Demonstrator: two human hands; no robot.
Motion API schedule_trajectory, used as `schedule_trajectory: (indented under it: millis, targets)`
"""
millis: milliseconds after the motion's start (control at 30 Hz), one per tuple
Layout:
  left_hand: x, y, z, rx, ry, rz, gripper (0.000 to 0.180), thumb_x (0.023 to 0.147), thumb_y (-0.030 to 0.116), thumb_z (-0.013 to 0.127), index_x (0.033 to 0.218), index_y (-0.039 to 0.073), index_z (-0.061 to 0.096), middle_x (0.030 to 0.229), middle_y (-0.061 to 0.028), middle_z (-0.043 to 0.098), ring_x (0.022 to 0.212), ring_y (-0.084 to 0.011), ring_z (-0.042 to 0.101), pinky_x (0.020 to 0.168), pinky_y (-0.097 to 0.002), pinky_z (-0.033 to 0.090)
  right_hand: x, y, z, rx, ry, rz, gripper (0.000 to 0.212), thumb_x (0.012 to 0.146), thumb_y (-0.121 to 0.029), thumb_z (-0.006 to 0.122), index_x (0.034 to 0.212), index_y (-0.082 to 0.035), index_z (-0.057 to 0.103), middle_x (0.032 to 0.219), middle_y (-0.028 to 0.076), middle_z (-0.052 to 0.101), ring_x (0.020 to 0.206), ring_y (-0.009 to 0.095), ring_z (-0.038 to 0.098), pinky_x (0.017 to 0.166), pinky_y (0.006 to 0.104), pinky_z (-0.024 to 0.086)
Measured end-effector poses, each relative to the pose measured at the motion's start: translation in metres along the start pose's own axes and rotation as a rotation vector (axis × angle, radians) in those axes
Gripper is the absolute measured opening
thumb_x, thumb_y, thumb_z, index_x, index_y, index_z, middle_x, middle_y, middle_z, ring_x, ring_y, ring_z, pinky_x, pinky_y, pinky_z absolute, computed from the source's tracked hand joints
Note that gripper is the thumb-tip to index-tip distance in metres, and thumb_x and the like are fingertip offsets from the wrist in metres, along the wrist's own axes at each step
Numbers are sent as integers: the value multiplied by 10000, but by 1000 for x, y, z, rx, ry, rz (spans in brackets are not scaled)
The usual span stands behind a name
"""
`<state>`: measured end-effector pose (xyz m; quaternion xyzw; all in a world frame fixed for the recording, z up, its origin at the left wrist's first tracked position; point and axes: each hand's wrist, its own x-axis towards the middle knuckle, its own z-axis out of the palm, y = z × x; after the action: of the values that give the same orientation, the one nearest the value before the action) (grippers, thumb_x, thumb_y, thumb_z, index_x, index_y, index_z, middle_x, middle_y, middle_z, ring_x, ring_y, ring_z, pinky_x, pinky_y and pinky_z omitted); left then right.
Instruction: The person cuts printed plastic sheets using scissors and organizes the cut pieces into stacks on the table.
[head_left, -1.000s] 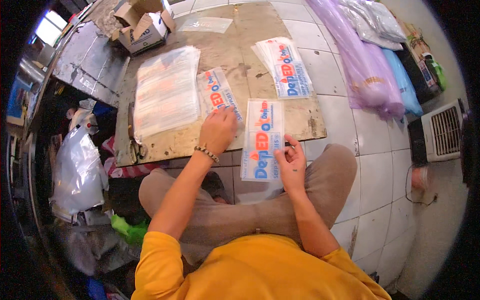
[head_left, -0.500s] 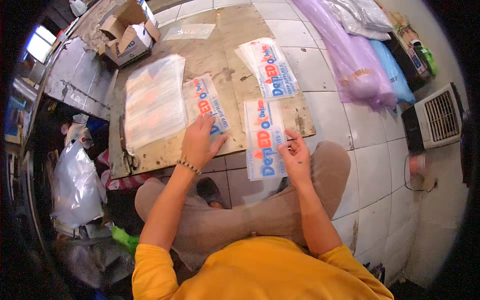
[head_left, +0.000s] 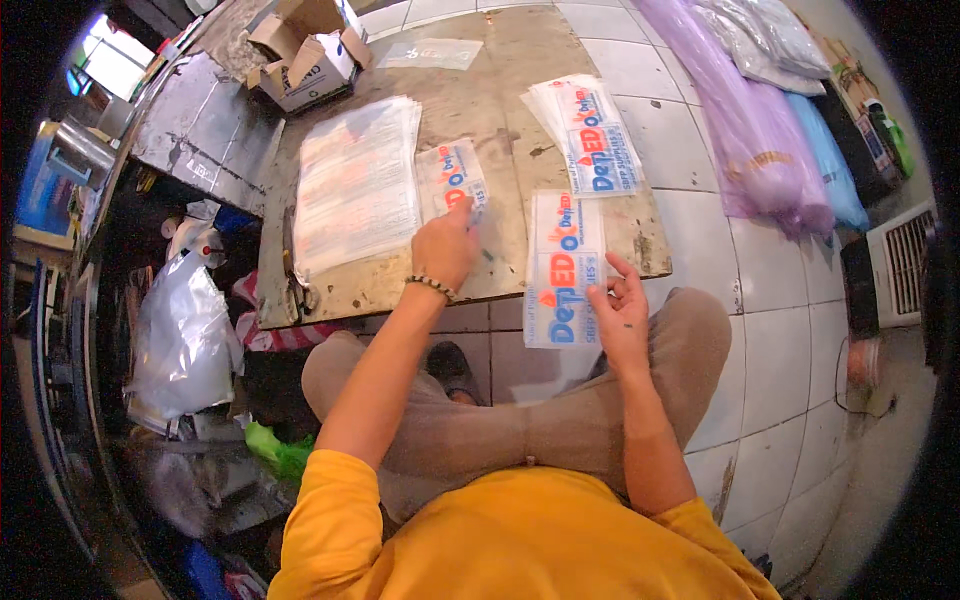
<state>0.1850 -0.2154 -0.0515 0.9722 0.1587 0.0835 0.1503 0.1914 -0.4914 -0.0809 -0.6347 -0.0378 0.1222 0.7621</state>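
Note:
My right hand (head_left: 622,318) pinches the right edge of a clear plastic bag (head_left: 563,280) with blue and red print. That bag reaches past the near right edge of a low wooden board. My left hand (head_left: 447,250), a beaded bracelet at its wrist, has its fingertips on another printed plastic bag (head_left: 455,165) lying flat; its fingers are outstretched and slightly blurred. Left of it lies a broad stack of whitish plastic bags (head_left: 357,185). A fanned pile of printed bags (head_left: 590,135) rests on the board's far right.
The worn wooden board (head_left: 500,120) stands before my folded legs. Scissors (head_left: 298,295) lie at its left edge. An open cardboard box (head_left: 305,65) and a single clear bag (head_left: 430,54) are at the far side. Purple plastic rolls (head_left: 750,150) lie right on the tiles.
My left hand has slid forward over the flat printed bag, covering more of it. My right hand still holds its bag in about the same place. The whole view has shifted slightly.

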Motion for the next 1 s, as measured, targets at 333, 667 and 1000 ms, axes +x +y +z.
schedule_trajectory:
  millis: [333, 667, 1000]
  targets:
    - [-80, 88, -22, -210, 8, 312, 379, 899, 192, 690, 1265, 111, 634, 918, -177, 717, 748, -351, 706, 651, -451, 563, 2, 11, -1, -60, -10, 16, 493, 949, -7, 626, 1425, 17, 499, 968, 43, 671, 795, 72, 600, 695, 221, 491]
    - [-111, 113, 1, -176, 54, 400, 472, 873, 182, 711, 1293, 31, 556, 1122, -256, 682, 890, -390, 703, 727, -444, 584, 1, 15, 1, 8, 1, 29, 403, 996, -54, 580, 1388, 30, 534, 1063, 68, 689, 904, 92, 603, 810, 253, 496]
    - [-96, 70, -37, -470, -183, 518, 571, 846, 282, 810, 1293, -15, 615, 1285, -233, 651, 1203, -387, 628, 1028, -437, 496, 4, -11, 0, -334, -70, 72, 435, 936, -88, 646, 1355, 3, 574, 1106, 173, 698, 998, 218, 676, 882, 341, 524]
